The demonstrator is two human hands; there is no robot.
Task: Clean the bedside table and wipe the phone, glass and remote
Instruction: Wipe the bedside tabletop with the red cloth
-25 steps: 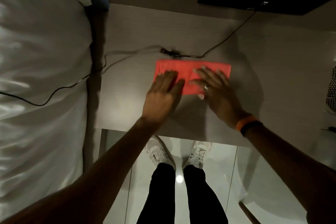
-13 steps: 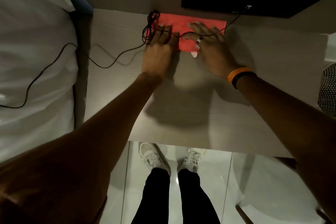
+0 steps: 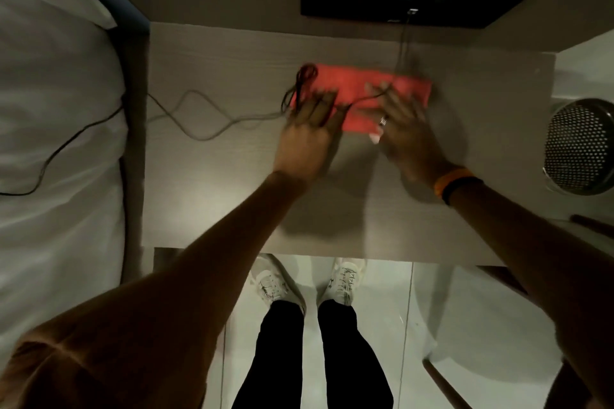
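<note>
The person is wiping the worktop (image 3: 206, 196), which looks like the table-cleaning step: the left hand (image 3: 307, 139) and right hand (image 3: 403, 129) are both lying flat with fingers spread, each grip released and simply pressing down on the folded red cloth (image 3: 358, 85) that is lying under and just beyond the fingertips. A dark cable (image 3: 199, 116) is tangling at the cloth's edge beside the left hand and crossing under the fingers. The next pass is probably calling for moving that cable aside; phone, glass and remote are not showing.

No legible text, label, brand or number on anything in view.
</note>
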